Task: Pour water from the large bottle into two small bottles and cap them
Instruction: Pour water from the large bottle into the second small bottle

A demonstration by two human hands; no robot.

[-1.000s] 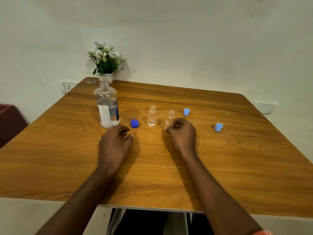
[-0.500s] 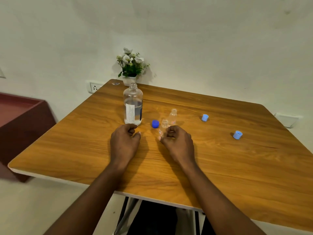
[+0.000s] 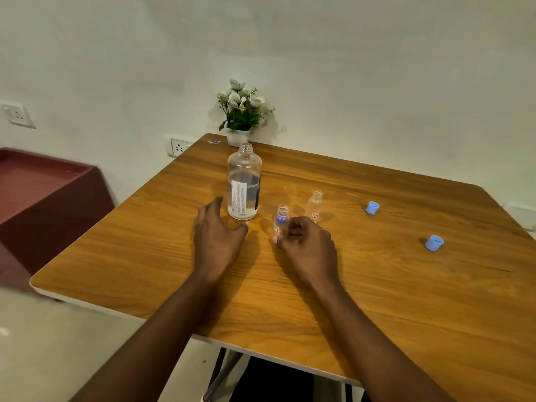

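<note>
The left hand (image 3: 220, 239) is spread wide with nothing in it, low over the surface (image 3: 406, 300), fingertips just short of the large bottle (image 3: 244, 184) at its 1 o'clock. That looks like a reach for the pour. The large bottle stands upright, long axis vertical, uncapped mouth straight up, partly filled, label turned toward the person.

The right hand (image 3: 307, 245) is curled, thumb and fingers apparently pinching the base of the near small bottle (image 3: 281, 220), probably to steady it close beside the big one as the first target. That bottle is upright with its neck open to the ceiling, just at 3 o'clock of the large bottle.

The far small bottle (image 3: 314, 204) waits untouched at its 1 o'clock, also vertical and open. Two light-blue caps (image 3: 372, 208) (image 3: 434, 243) lie loose well out at 3 o'clock, likely parked clear of any spill until capping.
</note>
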